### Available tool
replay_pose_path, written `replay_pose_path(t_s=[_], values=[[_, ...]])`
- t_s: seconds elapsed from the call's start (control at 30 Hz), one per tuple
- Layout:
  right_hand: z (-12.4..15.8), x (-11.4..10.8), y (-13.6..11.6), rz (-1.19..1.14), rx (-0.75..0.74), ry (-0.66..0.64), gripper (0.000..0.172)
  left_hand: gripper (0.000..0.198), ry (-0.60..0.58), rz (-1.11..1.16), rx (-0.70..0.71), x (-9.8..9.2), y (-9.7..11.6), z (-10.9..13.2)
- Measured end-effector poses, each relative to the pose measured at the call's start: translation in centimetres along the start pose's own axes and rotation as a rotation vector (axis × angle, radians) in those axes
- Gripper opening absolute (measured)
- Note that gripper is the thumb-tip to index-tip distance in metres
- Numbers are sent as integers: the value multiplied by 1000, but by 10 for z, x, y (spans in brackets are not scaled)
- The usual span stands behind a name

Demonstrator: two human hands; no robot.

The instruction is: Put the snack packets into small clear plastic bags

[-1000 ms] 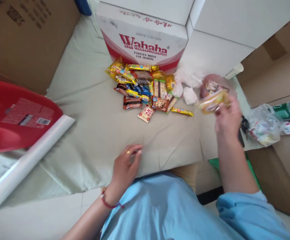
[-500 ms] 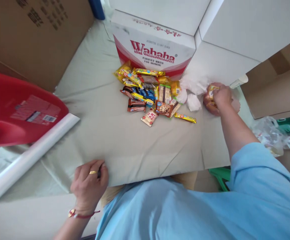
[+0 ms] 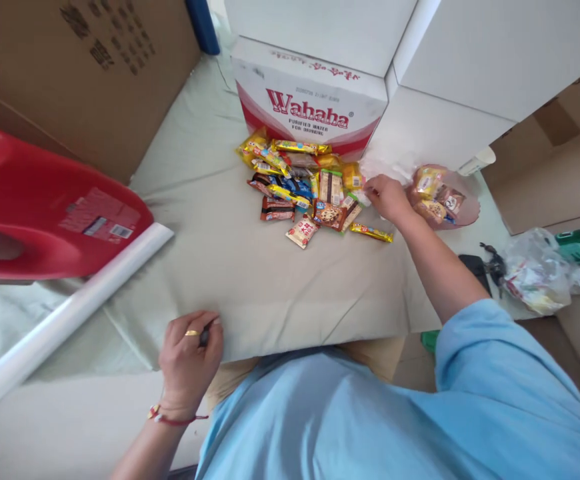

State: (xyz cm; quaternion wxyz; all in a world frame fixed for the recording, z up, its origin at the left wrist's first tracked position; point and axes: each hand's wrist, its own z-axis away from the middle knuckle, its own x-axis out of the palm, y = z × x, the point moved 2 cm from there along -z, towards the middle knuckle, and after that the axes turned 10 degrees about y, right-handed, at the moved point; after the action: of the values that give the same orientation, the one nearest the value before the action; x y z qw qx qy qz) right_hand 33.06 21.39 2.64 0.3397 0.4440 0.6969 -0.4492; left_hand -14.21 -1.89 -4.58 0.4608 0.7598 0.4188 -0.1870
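Fingers (image 3: 371, 189) of the right hand (image 3: 389, 199) were bent beside the right end of the snack packets (image 3: 329, 187); from my end I couldn't tell whether the tips were apart, together or on a wrapper. Packets lay piled on the cloth-covered table (image 3: 270, 293), just near of the Wahaha carton (image 3: 315, 110), left of the pink bowl (image 3: 470, 210). I judged them light and slippery, puffed ones soft, bars stiffer, biscuits probably crumbly; best grip, a light pinch on a sealed end. Right arm reached in from the near right, hand low. Left hand (image 3: 190, 360) curled at the near edge, thumb beside forefinger; couldn't tell whether it held anything.
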Motion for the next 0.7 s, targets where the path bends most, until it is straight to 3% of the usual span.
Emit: replay_pose_path(t_s=[0.13,0.23,0.3,0.37,0.43,0.53,0.63,0.7], values=[[61,-19,-20,-609,297,258,21,13,-78,220,-163,-4,30,6],[126,-18,-54,-988,503,215,31,18,-242,481,-321,12,67,2],[164,-11,-81,-1150,605,172,36,27,-371,702,-506,33,93,-6],[191,-3,-103,-1283,665,146,38,37,-460,905,-695,55,116,-15],[208,2,-118,-1379,681,125,37,45,-585,1017,-789,75,136,-22],[219,1,-127,-1412,638,68,34,52,-673,1070,-667,92,157,-27],[225,-3,-125,-1370,611,67,32,31,-567,1073,-490,96,162,-26],[228,-3,-121,-1373,671,123,30,21,-464,1091,-499,95,158,-23]])
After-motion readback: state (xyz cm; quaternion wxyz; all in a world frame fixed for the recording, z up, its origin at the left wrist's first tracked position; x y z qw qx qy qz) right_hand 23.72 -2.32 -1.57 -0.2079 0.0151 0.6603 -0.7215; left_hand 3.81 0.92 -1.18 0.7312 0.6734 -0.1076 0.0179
